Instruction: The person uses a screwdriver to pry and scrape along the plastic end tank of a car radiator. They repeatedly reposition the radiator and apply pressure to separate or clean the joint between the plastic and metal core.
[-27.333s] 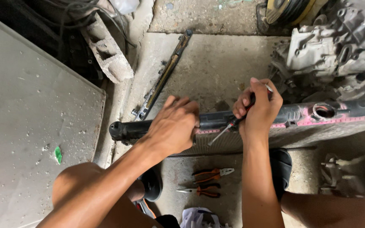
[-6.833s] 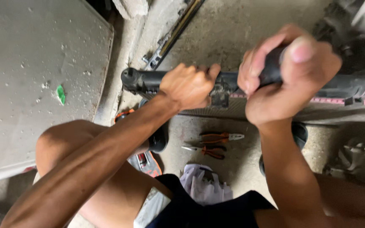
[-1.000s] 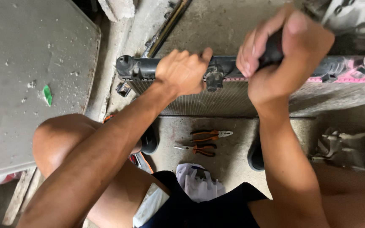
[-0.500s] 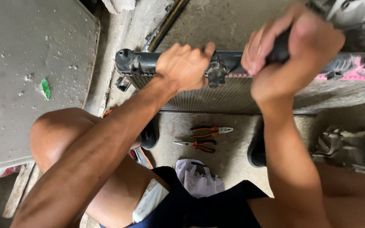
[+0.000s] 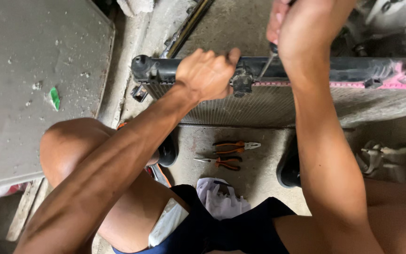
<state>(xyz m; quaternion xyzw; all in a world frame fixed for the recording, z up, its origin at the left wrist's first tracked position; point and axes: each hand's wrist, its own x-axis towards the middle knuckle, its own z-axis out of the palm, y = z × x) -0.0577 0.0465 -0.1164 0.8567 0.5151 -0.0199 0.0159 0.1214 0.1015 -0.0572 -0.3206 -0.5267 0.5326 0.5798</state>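
The radiator (image 5: 278,101) stands on edge under both hands, its black top tank (image 5: 316,69) level. Compared with a moment earlier, the right hand (image 5: 306,28) has risen off the tank and is closed on a screwdriver (image 5: 265,63), tip at the tank seam: prying has resumed. The left hand (image 5: 205,73) remains clamped on the tank. Two pliers (image 5: 231,154) lie below.
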